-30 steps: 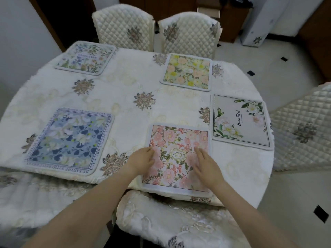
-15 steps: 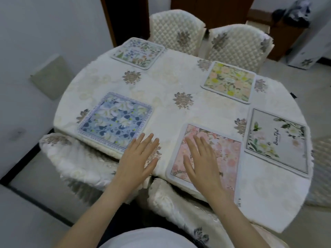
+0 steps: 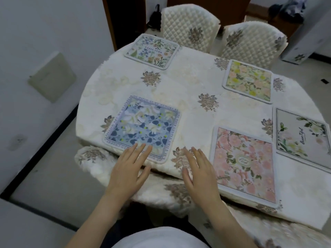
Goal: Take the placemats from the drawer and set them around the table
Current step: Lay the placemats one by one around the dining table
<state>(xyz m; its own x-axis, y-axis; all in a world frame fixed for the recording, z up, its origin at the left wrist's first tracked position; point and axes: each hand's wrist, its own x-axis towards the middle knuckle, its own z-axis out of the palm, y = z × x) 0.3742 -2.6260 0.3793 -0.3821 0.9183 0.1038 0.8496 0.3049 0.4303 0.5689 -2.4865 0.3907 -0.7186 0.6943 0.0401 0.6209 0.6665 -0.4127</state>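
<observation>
Placemats, five of them, lie flat on the table [image 3: 179, 90], which wears a cream tablecloth with brown flower motifs. We count them round the edge: a blue floral placemat [image 3: 143, 128] near the front left, a pink floral placemat [image 3: 245, 163] at the front right, a white placemat with green leaves [image 3: 302, 138] at the far right edge, a yellow floral placemat [image 3: 249, 80] at the back right, and a pale wildflower placemat [image 3: 152, 51] at the back left. All five sit well apart from one another, each near the rim of the table. Our left hand [image 3: 129, 169] is spread flat with the fingers extended and slightly fanned, and its fingertips [image 3: 143, 147] overlap the near edge of the blue floral placemat; it grips nothing, and we cannot tell whether the fingertips press on the mat or hover over it. Our right hand [image 3: 198, 174] is likewise open, fingers straight, palm down, over the bare tablecloth between the blue and the pink mats, just beside the left edge of the pink one and holding nothing. Two quilted cream chairs [image 3: 189, 27] stand behind the far side of the table, and a cushioned chair seat [image 3: 100, 158] in the same cloth shows below the near edge, under our hands.
</observation>
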